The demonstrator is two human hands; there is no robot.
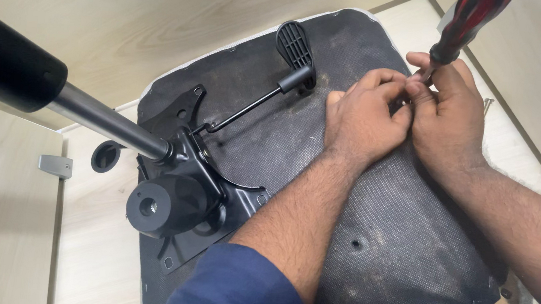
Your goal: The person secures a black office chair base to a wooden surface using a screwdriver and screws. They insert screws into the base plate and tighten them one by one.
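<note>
An upturned office chair seat (407,253) with a dusty black fabric underside lies before me. My right hand (448,117) grips the shaft of a red and black screwdriver (468,22), which stands tilted near the seat's far edge. My left hand (362,118) rests beside it, fingertips pinched at the screwdriver's tip; what they pinch is hidden. A black metal mechanism plate (205,199) with a round tension knob (161,206) is mounted on the seat's left half.
A gas lift cylinder (42,91) sticks out toward the upper left from the plate. A lever with a ribbed black paddle (295,47) lies across the seat. A small grey piece (55,165) sits on the light wooden floor (86,246) at left.
</note>
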